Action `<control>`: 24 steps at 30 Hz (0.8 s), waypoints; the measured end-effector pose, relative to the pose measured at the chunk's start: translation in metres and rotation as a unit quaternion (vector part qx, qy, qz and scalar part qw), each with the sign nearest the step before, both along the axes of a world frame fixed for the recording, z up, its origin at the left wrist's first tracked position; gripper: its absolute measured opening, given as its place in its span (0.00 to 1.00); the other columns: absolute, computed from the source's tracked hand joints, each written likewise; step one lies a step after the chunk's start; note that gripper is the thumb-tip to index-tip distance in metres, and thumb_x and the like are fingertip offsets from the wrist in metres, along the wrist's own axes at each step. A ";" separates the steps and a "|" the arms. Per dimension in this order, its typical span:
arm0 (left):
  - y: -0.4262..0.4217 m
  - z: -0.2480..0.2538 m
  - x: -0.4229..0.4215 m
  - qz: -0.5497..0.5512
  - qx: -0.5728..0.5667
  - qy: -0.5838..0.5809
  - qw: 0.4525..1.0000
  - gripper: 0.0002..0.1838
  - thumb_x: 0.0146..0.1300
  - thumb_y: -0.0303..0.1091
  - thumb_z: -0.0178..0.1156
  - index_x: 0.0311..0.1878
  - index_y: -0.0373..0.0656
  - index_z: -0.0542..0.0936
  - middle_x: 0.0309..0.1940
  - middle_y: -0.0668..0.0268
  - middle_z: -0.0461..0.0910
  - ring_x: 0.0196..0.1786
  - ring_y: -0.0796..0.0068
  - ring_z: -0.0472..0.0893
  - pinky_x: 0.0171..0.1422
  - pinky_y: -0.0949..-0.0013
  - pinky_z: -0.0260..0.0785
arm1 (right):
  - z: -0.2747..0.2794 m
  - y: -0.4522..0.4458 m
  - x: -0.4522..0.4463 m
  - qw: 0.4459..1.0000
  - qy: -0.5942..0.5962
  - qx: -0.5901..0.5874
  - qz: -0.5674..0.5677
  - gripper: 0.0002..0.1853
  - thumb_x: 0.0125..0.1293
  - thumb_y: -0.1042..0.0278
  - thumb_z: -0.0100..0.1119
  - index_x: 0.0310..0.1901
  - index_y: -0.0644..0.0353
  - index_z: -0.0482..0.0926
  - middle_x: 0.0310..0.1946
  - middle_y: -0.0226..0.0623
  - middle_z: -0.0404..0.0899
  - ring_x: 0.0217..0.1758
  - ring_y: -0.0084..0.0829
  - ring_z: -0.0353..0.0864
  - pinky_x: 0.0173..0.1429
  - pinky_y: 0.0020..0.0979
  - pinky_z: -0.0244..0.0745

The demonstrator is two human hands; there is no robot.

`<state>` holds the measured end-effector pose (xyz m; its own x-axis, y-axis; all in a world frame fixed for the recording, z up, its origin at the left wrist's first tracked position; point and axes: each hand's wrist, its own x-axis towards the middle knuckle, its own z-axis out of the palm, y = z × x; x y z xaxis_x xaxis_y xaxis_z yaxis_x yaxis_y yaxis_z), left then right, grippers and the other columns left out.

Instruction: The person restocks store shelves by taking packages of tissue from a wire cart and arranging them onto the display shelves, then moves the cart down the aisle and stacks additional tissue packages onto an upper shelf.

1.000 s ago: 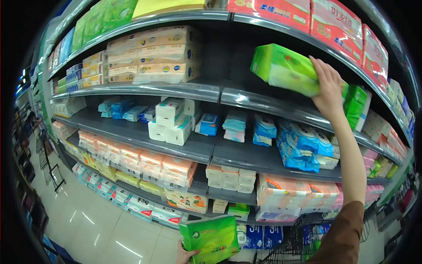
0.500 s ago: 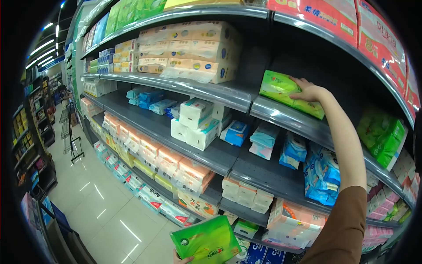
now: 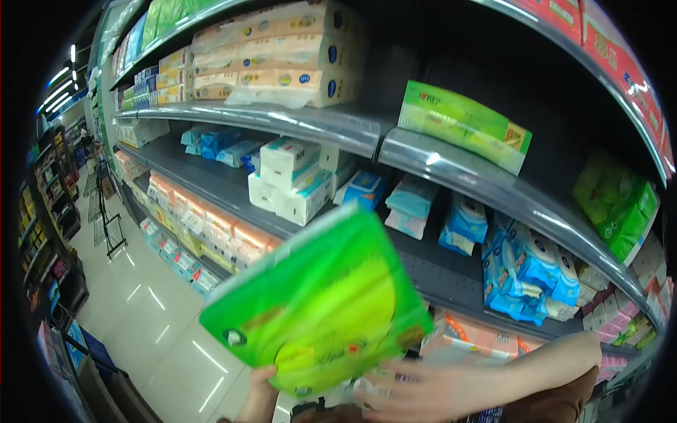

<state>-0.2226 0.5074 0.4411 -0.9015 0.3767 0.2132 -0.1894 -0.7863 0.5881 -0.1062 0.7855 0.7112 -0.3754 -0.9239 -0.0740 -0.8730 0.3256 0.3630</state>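
Head view, left hand gripping a green pack, right hand blurred near it, unclenched

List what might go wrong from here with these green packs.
The held green pack might twist or slip: the left hand grips it near a lower corner, and blur hides whether the right hand touches it.

The other green pack lies along the front edge of its shelf, so a bump could perhaps send it off.
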 end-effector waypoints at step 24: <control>0.043 0.071 -0.096 -0.094 -0.114 0.256 0.955 0.49 0.41 0.31 0.82 0.67 0.34 0.66 0.60 0.51 0.76 0.62 0.59 0.79 0.65 0.56 0.74 | 0.008 -0.072 0.029 0.873 0.422 0.029 -0.243 0.38 0.68 0.52 0.61 0.76 0.18 0.54 0.78 0.22 0.58 0.75 0.49 0.66 0.77 0.59 0.61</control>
<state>-0.3182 0.5501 0.5123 -0.6130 0.6110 0.5009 0.0440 -0.6066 0.7938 -0.0772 0.7138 0.7192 -0.6644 -0.6448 0.3779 -0.0501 0.5429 0.8383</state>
